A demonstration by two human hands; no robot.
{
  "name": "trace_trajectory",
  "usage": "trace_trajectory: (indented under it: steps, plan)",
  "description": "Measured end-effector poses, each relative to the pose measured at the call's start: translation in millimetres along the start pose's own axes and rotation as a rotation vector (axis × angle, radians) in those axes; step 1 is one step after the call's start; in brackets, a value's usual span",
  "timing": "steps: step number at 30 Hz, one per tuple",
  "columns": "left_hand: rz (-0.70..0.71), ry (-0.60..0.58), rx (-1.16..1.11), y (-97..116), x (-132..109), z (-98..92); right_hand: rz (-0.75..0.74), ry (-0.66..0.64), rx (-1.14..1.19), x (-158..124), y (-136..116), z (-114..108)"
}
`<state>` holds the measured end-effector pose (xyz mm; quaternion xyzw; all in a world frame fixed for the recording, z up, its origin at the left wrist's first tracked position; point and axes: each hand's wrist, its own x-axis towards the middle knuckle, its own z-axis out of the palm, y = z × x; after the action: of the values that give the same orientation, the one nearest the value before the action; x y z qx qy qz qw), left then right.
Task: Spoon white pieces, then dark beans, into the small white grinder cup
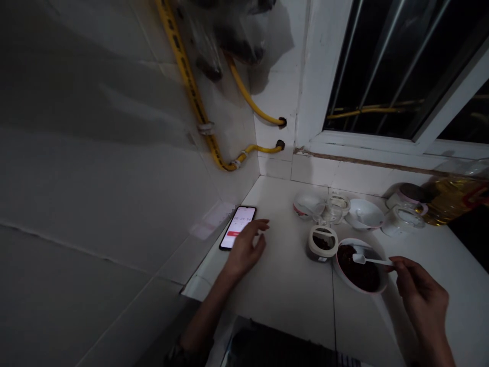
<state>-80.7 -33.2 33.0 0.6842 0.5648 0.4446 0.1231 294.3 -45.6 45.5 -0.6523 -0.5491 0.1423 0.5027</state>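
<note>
My right hand pinches the handle of a small white measuring spoon, whose scoop is over a bowl with a dark, reddish-brown content. Just left of that bowl stands a small jar with a pale rim and dark stuff inside. My left hand hangs over the counter with its fingers loosely bent and apart, holding nothing. Beside it lies a phone with a lit screen showing a running timer and a red button.
Behind the jar are a glass bowl, clear glass jars and a white bowl. More jars and an oil bottle stand at the right. Yellow pipes run down the tiled wall beside a barred window.
</note>
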Motion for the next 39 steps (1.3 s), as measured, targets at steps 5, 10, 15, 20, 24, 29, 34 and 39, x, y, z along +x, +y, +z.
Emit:
trace_trajectory:
  steps: [5,10,15,20,24,29,34,39]
  plan:
    - [0.202,-0.095,-0.110,38.8,3.0,44.2,-0.017,-0.077,-0.117,6.4,1.2,-1.7]
    - [0.254,-0.233,-0.169,47.5,10.4,65.3,-0.097,-0.132,-0.161,12.8,-0.7,-4.2]
    - [0.299,-0.263,-0.168,46.6,15.6,72.1,-0.175,-0.200,-0.256,17.7,-4.3,-9.6]
    - [0.342,-0.242,-0.117,48.8,19.1,75.0,-0.233,-0.253,-0.317,20.9,-10.6,-6.4]
    - [0.342,-0.215,-0.135,43.5,18.0,81.0,-0.153,-0.434,-0.211,21.6,-14.4,8.5]
    - [0.354,-0.211,-0.171,34.2,14.5,86.0,0.091,-0.385,0.004,24.3,-14.7,13.3]
    - [0.382,-0.193,-0.143,33.2,11.9,85.9,0.310,-0.327,0.210,26.5,-12.8,7.1]
    - [0.356,-0.184,-0.142,33.4,9.8,87.8,0.345,-0.288,0.290,25.2,-8.3,8.3]
